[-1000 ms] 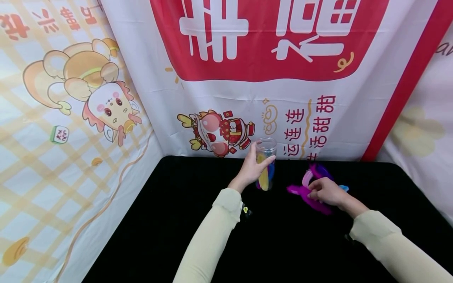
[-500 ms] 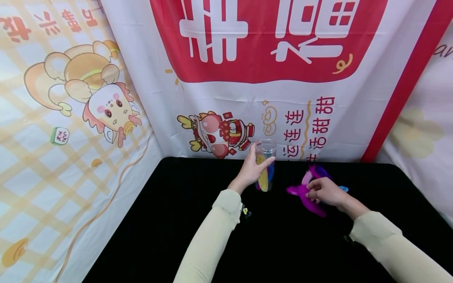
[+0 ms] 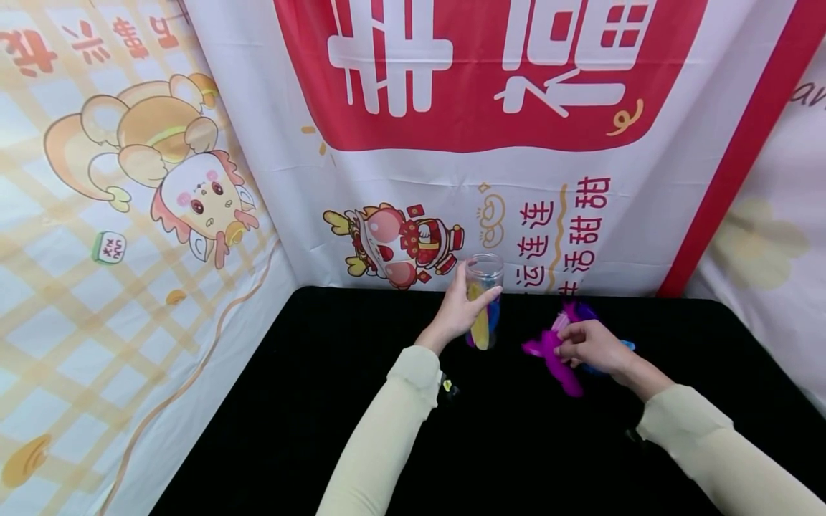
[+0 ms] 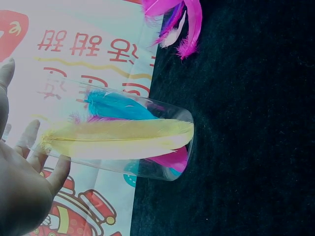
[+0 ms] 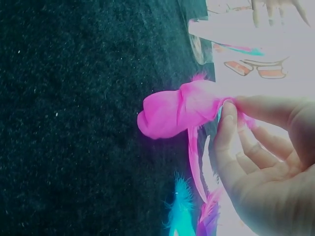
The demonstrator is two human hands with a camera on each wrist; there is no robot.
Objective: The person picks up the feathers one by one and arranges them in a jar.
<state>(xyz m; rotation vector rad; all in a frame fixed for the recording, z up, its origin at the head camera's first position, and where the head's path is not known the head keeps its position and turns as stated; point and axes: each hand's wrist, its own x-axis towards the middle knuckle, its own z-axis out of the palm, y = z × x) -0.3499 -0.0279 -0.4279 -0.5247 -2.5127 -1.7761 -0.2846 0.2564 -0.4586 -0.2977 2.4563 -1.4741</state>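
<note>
the pink feather (image 3: 561, 371) is right of the clear cup (image 3: 494, 271), slanting, its near end farther from the cup. the right hand (image 3: 595, 347), nearest it, pinches it. the left hand (image 3: 457, 309) grips the upright cup.

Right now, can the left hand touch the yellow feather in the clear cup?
Probably not: the left hand grips the clear cup from outside, and the cup's wall shields the yellow feather. The top looks open, though.
</note>
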